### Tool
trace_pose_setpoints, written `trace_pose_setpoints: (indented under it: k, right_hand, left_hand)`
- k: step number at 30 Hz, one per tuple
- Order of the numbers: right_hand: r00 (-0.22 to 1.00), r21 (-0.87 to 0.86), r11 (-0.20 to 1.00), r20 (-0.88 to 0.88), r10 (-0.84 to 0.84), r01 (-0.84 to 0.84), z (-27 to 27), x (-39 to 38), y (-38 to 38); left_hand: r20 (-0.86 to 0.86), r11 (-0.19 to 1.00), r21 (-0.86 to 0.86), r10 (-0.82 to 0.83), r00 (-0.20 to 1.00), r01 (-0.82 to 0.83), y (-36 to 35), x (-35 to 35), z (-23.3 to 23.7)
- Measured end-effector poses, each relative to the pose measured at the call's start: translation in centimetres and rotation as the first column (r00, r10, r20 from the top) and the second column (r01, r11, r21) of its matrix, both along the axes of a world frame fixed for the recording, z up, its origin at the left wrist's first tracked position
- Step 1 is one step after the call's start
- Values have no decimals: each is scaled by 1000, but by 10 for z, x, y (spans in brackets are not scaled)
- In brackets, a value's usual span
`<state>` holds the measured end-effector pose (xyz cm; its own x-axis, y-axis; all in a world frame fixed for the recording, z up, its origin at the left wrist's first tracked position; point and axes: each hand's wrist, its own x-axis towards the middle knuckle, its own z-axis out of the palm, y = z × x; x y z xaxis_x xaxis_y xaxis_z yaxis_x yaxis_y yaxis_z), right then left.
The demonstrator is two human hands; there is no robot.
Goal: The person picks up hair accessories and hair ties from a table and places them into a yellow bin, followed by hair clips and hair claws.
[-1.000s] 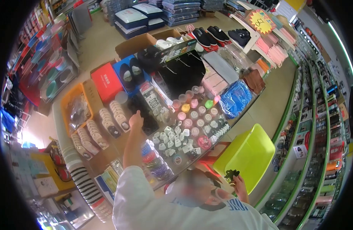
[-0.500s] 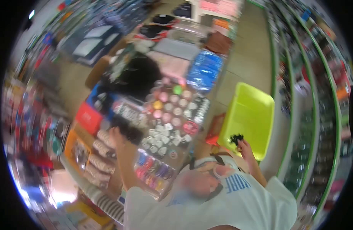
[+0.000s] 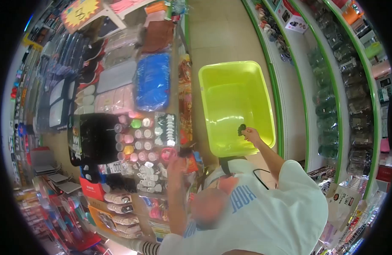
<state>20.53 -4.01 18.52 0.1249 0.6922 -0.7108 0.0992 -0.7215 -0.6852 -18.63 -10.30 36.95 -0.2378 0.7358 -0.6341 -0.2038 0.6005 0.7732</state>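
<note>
My right hand (image 3: 251, 136) is closed on a small black jagged item (image 3: 242, 129), held above the near part of a lime-yellow plastic tub (image 3: 203, 102). What kind of item it is cannot be made out. My left hand (image 3: 176, 168) is smeared by motion over the right side of the goods table, so its fingers do not show clearly. Close beside it are a round pink item (image 3: 169, 154) and a cluster of small white pieces (image 3: 149, 176). Rows of round jars (image 3: 139, 145) with coloured lids lie farther left.
On the table are a blue plastic-wrapped pack (image 3: 153, 80), folded cloths (image 3: 115, 80), a large black item (image 3: 98, 138), a red box (image 3: 92, 189) and an orange tray (image 3: 98, 214). Green-edged shelves (image 3: 306, 110) full of goods line the right side of the aisle.
My left hand has moved right across the table, away from the dark items near the red box. The view has turned, and my right hand still holds the black item over the tub.
</note>
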Motion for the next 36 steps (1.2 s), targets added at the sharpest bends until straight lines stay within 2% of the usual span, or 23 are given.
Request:
trace_pose_setpoints:
  k: [2, 4, 5, 6, 9, 11, 14, 16, 18, 20, 21, 23, 27, 28, 29, 31, 32, 35, 36]
  right_hand:
    - [999, -37, 999, 43, 26, -25, -20, 6, 7]
    - [997, -79, 996, 46, 55, -51, -54, 13, 9]
    - [998, -91, 995, 32, 54, -51, -74, 15, 8]
    - [998, -104, 993, 16, 58, -56, -94, 16, 7]
    - [999, -215, 975, 13, 50, -47, -141, 13, 6]
    - [992, -265, 958, 34, 124, -111, -152, 9, 8]
    - [975, -293, 936, 50, 218, -194, -168, 3, 7]
    - [961, -292, 925, 54, 270, -244, -165, -1, 9]
    - [961, -316, 910, -15, 276, -267, -158, -1, 12]
    - [955, -331, 896, -73, 289, -297, -156, -2, 13]
    - [943, -274, 904, -38, 329, -327, -157, -2, 13]
    - [909, -160, 901, 44, 414, -403, -164, 2, 4]
    - [899, -175, 885, 1, 438, -432, -155, 21, 11]
    - [936, -251, 907, 9, 351, -337, -156, 25, 14]
    - [950, -192, 932, -7, 313, -308, -167, 34, 10]
    - [970, -207, 950, 8, 242, -235, -180, 50, 10]
    - [953, -187, 937, 19, 302, -294, -203, 64, 6]
    - [895, -268, 865, 23, 445, -423, -161, 64, 19]
    - [878, -294, 845, 36, 477, -447, -152, 59, 25]
  left_hand:
    - [-51, 952, 21, -306, 951, 307, 23, 32, -68]
    - [10, 930, 38, -367, 930, 366, 46, 86, -102]
    - [-89, 871, 28, -486, 869, 490, 51, 101, -146]
    - [-97, 800, -103, -599, 795, 591, 66, 122, -153]
    - [-316, 647, -232, -757, 572, 727, 83, 174, -213]
    - [-453, 533, -304, -810, 372, 790, 91, 198, -243]
    - [-378, 329, -542, -917, 125, 773, 107, 223, -256]
    - [-286, 238, -623, -956, 66, 745, 103, 226, -265]
    - [-250, 190, -660, -968, 26, 727, 102, 223, -269]
    - [-317, 188, -620, -948, -24, 761, 88, 216, -280]
    - [-356, 188, -598, -933, -48, 779, 84, 212, -280]
    - [-359, 197, -425, -933, 35, 883, 88, 205, -252]
    - [-342, 322, -182, -907, 247, 929, 93, 179, -172]
    - [-375, 388, -170, -875, 305, 906, 94, 166, -152]
    - [-411, 460, -156, -835, 366, 874, 93, 151, -131]
    - [-525, 633, -143, -700, 484, 761, 81, 117, -95]
    - [-566, 708, -136, -630, 532, 693, 71, 96, -85]
    - [-704, 877, -42, -366, 609, 478, 24, 40, -65]
    - [-712, 902, -76, -348, 610, 426, 6, 25, -57]
